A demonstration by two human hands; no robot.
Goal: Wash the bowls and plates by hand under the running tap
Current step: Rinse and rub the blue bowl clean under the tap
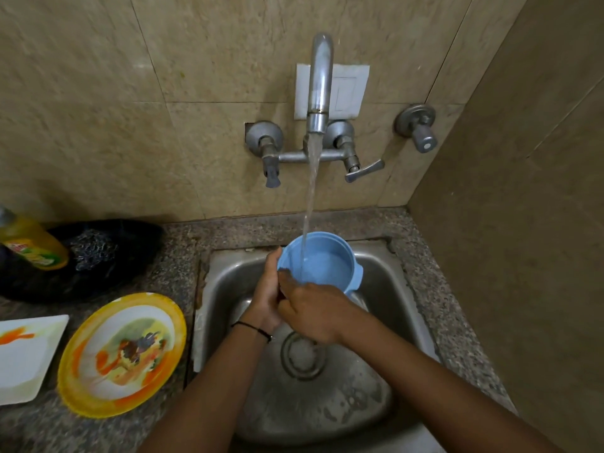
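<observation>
Hands over sink middle | left hand grips blue bowl by its left wall | right hand has fingers on near rim, grasp unclear | bowl above sink's back half, mouth tilted camera-ward, water stream falling inside | judged: right hand nearer interior for rubbing

Place: a home kitchen, the washing-up corner.
Basin: steel sink sunk into a speckled granite counter.
Wall: beige tiles – wall-mounted tap running.
Counter's left edge: dish-soap bottle, steel scourer, a soiled yellow-rimmed plate and white plate.
</observation>
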